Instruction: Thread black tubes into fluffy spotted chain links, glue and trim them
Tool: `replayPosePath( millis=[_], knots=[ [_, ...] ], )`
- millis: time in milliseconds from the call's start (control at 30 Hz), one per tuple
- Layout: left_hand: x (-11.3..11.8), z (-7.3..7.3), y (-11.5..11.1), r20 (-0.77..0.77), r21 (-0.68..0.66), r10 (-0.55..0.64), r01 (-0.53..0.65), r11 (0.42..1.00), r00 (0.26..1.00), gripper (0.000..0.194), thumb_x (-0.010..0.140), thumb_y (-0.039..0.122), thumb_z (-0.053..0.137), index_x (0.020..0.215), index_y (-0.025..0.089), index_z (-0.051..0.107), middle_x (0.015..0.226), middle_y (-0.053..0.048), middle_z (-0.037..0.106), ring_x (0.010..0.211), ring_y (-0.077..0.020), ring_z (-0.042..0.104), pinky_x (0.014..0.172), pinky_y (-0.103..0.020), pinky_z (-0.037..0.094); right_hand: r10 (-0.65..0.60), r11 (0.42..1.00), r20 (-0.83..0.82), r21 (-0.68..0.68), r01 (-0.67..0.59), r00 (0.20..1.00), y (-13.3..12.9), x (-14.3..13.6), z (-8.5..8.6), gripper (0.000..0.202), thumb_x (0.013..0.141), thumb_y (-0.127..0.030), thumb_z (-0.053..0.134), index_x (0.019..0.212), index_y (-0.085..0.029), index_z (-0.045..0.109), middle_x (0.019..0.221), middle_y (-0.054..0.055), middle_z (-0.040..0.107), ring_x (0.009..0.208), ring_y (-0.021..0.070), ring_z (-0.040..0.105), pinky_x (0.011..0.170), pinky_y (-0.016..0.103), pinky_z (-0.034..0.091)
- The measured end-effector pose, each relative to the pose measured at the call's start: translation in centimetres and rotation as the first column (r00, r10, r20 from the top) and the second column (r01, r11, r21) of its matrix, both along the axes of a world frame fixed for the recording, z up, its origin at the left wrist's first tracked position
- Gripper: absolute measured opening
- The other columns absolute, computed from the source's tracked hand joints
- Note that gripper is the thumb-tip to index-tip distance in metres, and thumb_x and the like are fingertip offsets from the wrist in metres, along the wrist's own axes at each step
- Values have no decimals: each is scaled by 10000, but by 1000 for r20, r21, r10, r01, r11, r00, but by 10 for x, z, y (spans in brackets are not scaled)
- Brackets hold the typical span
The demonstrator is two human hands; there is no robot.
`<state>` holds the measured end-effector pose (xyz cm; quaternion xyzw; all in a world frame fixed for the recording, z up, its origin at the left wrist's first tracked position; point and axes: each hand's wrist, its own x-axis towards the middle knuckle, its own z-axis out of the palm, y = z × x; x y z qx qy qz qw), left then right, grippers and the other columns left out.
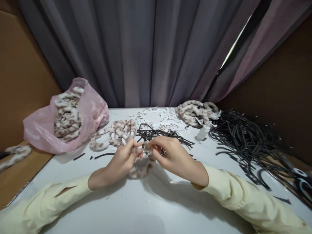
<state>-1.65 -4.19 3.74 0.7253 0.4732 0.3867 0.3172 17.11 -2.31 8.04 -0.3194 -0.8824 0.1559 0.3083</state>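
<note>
Near the middle of the white table, a spotted fluffy ring point(141, 171) hangs below my two hands. My left hand point(123, 160) pinches one end of it between thumb and fingers, where a short white part shows. Close beside, my right hand point(172, 156) has its thumb and fingers closed on the ring's other end. A small dark bit shows between the fingertips; its details are too small to tell. Behind my hands lie a bunch of black cords point(158, 133) and a pile of spotted fluffy pieces point(122, 130).
A pink bag point(95, 110) of fluffy pieces stands at the left. Paper scraps point(161, 117) lie at the back. More fluffy rings point(192, 112), a small white bottle point(202, 132) and a large heap of black cords point(246, 136) are at the right, with scissors point(301, 180) at the edge.
</note>
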Motion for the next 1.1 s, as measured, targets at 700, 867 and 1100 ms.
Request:
replayPosePath(
  millis=[700, 867, 1100],
  knots=[
    [3, 31, -3, 415, -360, 124, 38, 932, 902, 272, 834, 411, 526, 737, 174, 433, 598, 49, 473, 515, -77, 432, 478, -194, 370, 138, 531, -127, -828, -181, 982, -13, -9, 1, 538, 932, -302, 364, 1401, -169, 136, 896, 57, 682, 325, 38, 409, 372, 177, 362],
    [6, 31, -4, 462, -404, 120, 88, 911, 879, 280, 821, 400, 550, 716, 167, 436, 558, 58, 442, 532, -74, 423, 518, -189, 363, 46, 291, -337, -896, -335, 940, -1, -16, -11, 285, 948, -302, 351, 1193, -158, 327, 712, 12, 642, 329, 58, 457, 320, 160, 349],
    [1, 22, -1, 66, -103, 51, -44, 994, 997, 188, 870, 354, 464, 938, 179, 458, 670, 28, 563, 530, -98, 489, 485, -212, 370, 30, 468, -209, -861, -199, 977, -1, -16, -9, 230, 939, -278, 387, 743, -167, 436, 471, -76, 462, 302, 40, 329, 328, 160, 270]
  ],
)
